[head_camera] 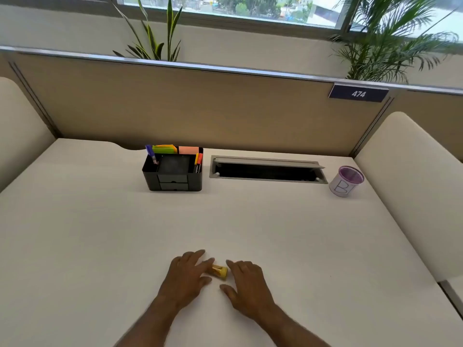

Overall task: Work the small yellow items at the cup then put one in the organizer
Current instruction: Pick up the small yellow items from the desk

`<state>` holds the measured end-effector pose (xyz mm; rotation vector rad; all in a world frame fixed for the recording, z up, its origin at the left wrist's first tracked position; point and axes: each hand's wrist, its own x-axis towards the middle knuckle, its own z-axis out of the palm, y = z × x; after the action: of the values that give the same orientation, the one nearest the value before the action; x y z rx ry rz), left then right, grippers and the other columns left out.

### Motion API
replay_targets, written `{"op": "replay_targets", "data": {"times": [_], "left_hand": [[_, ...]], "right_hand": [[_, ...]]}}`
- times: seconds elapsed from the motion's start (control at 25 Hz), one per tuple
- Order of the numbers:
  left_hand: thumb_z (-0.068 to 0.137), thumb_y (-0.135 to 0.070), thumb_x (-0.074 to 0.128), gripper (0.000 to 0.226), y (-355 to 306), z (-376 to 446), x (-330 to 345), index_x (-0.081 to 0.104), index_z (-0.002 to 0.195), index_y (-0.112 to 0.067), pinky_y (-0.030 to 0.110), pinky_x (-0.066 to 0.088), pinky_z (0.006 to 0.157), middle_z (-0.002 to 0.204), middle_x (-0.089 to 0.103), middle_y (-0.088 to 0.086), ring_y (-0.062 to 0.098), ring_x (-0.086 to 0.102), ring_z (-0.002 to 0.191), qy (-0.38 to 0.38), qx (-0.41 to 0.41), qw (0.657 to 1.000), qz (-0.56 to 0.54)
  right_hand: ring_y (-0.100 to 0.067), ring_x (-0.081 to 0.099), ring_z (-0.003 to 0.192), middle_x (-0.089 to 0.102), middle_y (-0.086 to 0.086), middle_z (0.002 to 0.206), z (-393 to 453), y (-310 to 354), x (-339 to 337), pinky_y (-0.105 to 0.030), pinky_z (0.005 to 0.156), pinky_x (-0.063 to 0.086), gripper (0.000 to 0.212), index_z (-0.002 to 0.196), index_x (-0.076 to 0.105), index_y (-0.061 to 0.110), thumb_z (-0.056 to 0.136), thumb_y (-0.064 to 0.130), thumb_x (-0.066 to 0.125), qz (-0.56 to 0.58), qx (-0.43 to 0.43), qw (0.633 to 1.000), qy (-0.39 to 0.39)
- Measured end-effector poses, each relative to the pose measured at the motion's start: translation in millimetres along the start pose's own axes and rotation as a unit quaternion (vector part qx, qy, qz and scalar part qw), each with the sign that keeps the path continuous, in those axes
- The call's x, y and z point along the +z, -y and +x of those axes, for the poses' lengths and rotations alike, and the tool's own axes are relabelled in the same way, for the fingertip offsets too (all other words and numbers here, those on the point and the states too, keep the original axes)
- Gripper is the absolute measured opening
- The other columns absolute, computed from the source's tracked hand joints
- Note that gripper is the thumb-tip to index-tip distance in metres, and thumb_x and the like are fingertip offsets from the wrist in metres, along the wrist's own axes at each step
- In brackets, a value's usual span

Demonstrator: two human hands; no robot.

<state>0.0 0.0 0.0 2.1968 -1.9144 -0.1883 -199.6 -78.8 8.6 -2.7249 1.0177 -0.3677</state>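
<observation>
Left hand fingers: the left hand [186, 274] lies palm down on the table [100, 234], fingers [198, 256] spread loosely and pointing right toward the small yellow item [220, 270]; the index tip reaches its left end, but whether it grips or only touches cannot be told.
Right hand fingers: the right hand [246, 281] also lies low over the table, fingers [231, 265] loosely open and pointing left, tips just beside the item's right end; thumb stretched out nearer the person, apart from the item. Nothing is closed in this hand.
Small yellow item: a short yellow piece lying on its side on the table between the two hands, near the front edge; blur hides its details.
Forearms: both bare, coming in from the bottom edge and angled toward each other.
Organizer: a black desk organizer [172, 171] stands well beyond the hands, toward the back and slightly left. It holds a blue pen [150, 153] in the left slot, green [164, 148] and orange sticky notes [188, 150] at the back, an orange marker [199, 161] at the right, and two small drawers in front.
Cable slot: a long grey cable slot [268, 169] with a raised flap is set in the table just right of the organizer.
Cup: a purple mesh cup [347, 181] with a white label marked "B" stands at the far right, well apart from hands and item.
Surround: a tan partition [200, 108] carries a dark plate reading 474 [358, 93]; plants [155, 33] and a window sit behind.
</observation>
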Motion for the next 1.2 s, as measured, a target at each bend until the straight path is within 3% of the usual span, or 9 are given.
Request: {"op": "replay_targets", "data": {"times": [0.12,0.24,0.36,0.48,0.56,0.64,0.76,0.96,1.2], "left_hand": [[0.056,-0.033,0.092,0.055,-5.4,4.1,0.0,0.068,0.105,-0.037,0.033,0.051,0.068,0.105,0.071,-0.008,0.017,0.067,0.090,-0.020,-0.003,0.998,-0.062],[0.056,-0.031,0.092,0.052,-11.4,2.7,0.5,0.066,0.101,-0.037,0.026,0.040,0.067,0.092,0.065,-0.014,0.007,0.052,0.084,-0.022,0.002,0.996,-0.085],[0.071,-0.032,0.076,0.040,-13.1,0.4,3.9,0.060,0.107,-0.039,0.022,0.034,0.074,0.094,0.062,-0.017,0.004,0.044,0.087,-0.041,0.008,0.995,-0.088],[0.088,-0.039,0.047,0.031,-19.3,5.4,4.3,0.059,0.116,-0.035,0.023,0.040,0.077,0.100,0.064,-0.015,0.002,0.045,0.091,-0.064,0.004,0.989,-0.132],[0.089,-0.051,0.043,0.041,-30.6,10.1,-3.9,0.059,0.122,-0.033,0.027,0.047,0.082,0.107,0.064,-0.017,0.001,0.049,0.096,-0.057,-0.009,0.974,-0.218],[0.087,-0.055,0.050,0.043,-45.0,15.2,-16.5,0.058,0.124,-0.034,0.018,0.045,0.087,0.110,0.061,-0.023,-0.001,0.052,0.101,-0.059,-0.021,0.951,-0.302],[0.085,-0.034,0.068,0.034,-67.0,22.3,-32.5,0.062,0.119,-0.030,0.012,0.048,0.084,0.110,0.066,-0.018,0.004,0.060,0.101,-0.125,-0.020,0.918,-0.374],[0.086,-0.009,0.069,0.038,-87.3,25.4,-44.8,0.067,0.119,-0.027,0.012,0.051,0.082,0.110,0.072,-0.021,0.002,0.067,0.100,-0.168,-0.046,0.889,-0.424],[0.085,-0.004,0.066,0.044,-91.3,24.0,-53.2,0.066,0.116,-0.036,0.010,0.051,0.077,0.103,0.072,-0.027,0.000,0.070,0.091,-0.167,-0.045,0.882,-0.438]], "right_hand": [[-0.015,0.064,0.085,0.067,0.009,0.095,6.6,5.6,-0.6,-0.033,0.074,0.055,0.051,0.115,0.057,0.025,0.075,0.057,0.053,-0.003,0.011,1.000,0.009],[-0.019,0.063,0.083,0.066,0.008,0.091,14.0,4.6,-0.2,-0.035,0.073,0.050,0.035,0.103,0.060,0.028,0.074,0.047,0.065,0.012,0.032,0.998,0.044],[-0.019,0.059,0.095,0.063,0.005,0.106,17.9,-3.1,-5.7,-0.033,0.081,0.045,0.029,0.110,0.061,0.026,0.083,0.038,0.062,0.069,0.050,0.995,0.044],[-0.006,0.058,0.099,0.060,0.010,0.114,22.7,-7.1,-22.3,-0.027,0.086,0.049,0.029,0.116,0.058,0.026,0.090,0.039,0.060,0.228,0.082,0.970,0.037],[-0.005,0.062,0.096,0.064,0.012,0.109,27.3,-4.1,-38.6,-0.029,0.081,0.055,0.027,0.113,0.061,0.025,0.089,0.036,0.065,0.311,0.112,0.944,0.009],[-0.006,0.064,0.096,0.067,0.013,0.103,31.8,-0.2,-54.8,-0.029,0.077,0.057,0.024,0.108,0.064,0.023,0.087,0.031,0.070,0.347,0.124,0.929,-0.023],[-0.009,0.064,0.091,0.066,0.014,0.094,36.5,5.8,-75.4,-0.022,0.075,0.055,0.021,0.099,0.065,0.024,0.083,0.036,0.072,0.333,0.075,0.937,-0.074],[-0.006,0.062,0.083,0.065,0.011,0.089,38.1,10.0,-87.2,-0.023,0.071,0.053,0.022,0.094,0.065,0.022,0.085,0.041,0.071,0.269,0.038,0.953,-0.131],[-0.005,0.065,0.079,0.070,0.006,0.091,35.7,13.3,-84.1,-0.020,0.068,0.056,0.025,0.100,0.065,0.020,0.088,0.042,0.067,0.236,0.017,0.960,-0.153]]}}
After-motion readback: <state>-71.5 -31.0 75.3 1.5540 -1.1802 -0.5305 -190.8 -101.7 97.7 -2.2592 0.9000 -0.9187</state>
